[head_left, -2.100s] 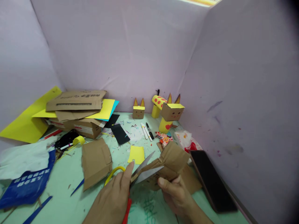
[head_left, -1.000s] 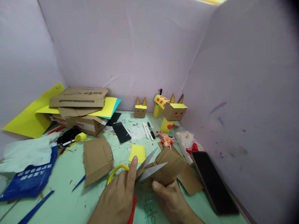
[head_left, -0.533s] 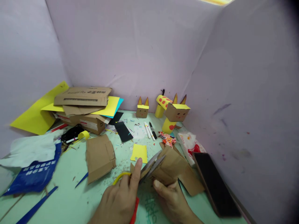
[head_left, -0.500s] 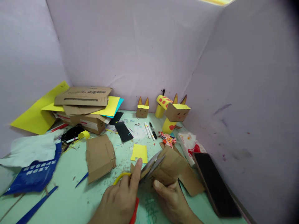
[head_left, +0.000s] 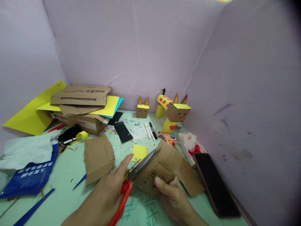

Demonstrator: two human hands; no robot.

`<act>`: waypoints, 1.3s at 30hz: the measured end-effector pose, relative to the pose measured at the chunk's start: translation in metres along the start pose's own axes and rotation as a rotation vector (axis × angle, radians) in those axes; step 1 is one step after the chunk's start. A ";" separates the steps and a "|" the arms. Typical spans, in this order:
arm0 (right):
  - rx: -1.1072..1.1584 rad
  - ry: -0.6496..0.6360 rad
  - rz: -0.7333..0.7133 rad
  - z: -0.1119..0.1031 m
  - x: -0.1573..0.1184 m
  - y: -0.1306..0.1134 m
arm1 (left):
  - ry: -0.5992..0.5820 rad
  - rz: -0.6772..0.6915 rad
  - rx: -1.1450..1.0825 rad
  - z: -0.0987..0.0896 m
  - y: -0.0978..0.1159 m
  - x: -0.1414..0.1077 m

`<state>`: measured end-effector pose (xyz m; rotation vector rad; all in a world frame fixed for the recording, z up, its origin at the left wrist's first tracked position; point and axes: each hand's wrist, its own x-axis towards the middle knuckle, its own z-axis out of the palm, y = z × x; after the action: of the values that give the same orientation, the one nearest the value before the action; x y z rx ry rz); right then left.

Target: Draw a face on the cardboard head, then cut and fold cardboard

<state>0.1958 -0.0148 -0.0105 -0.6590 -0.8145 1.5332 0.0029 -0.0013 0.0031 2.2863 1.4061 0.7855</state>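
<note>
My left hand [head_left: 113, 185] is closed round scissors [head_left: 142, 166] with red and yellow handles. Their blades point up and right, lying along the edge of a folded piece of brown cardboard [head_left: 164, 166]. That cardboard is gripped by my right hand [head_left: 172, 196], thumb on top and the other fingers behind it, mostly hidden. Printed characters show near the thumb. Just beyond the blades a small yellow paper piece [head_left: 139, 152] lies on the table. A second cardboard piece [head_left: 98, 158] rests left of the scissors.
A black phone [head_left: 213, 185] lies at the right. At the back stand a small cardboard cat-like head [head_left: 142, 112] and a yellow spotted figure [head_left: 169, 125]. Markers [head_left: 149, 131] lie before them. Stacked cardboard [head_left: 80, 95] and a blue packet [head_left: 30, 179] are on the left.
The scissors have turned in my left hand so the red handle now shows plainly. Their blades, spread before over the cardboard, now look closer together. The right hand keeps its hold.
</note>
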 end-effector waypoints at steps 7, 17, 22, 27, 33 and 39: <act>0.156 0.322 -0.031 -0.019 0.016 -0.029 | -0.057 -0.158 -0.031 -0.012 -0.005 0.004; 0.136 0.286 0.171 -0.002 0.006 -0.034 | 0.209 -0.425 -0.162 -0.009 0.016 0.013; 0.161 0.294 0.228 0.004 0.006 -0.033 | 0.272 -0.417 -0.506 -0.004 0.031 0.011; 0.227 0.338 0.310 0.002 0.009 -0.034 | 0.225 -0.479 -0.966 0.001 0.027 0.014; 0.274 0.274 0.404 0.001 0.009 -0.033 | 0.256 -0.573 -1.122 0.004 0.002 0.022; 0.143 0.049 0.404 -0.007 0.007 -0.039 | 0.140 -0.656 -1.168 -0.004 -0.005 0.017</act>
<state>0.2235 -0.0055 0.0168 -0.7840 -0.5478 1.9114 0.0032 0.0162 0.0083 0.8468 1.1334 1.1127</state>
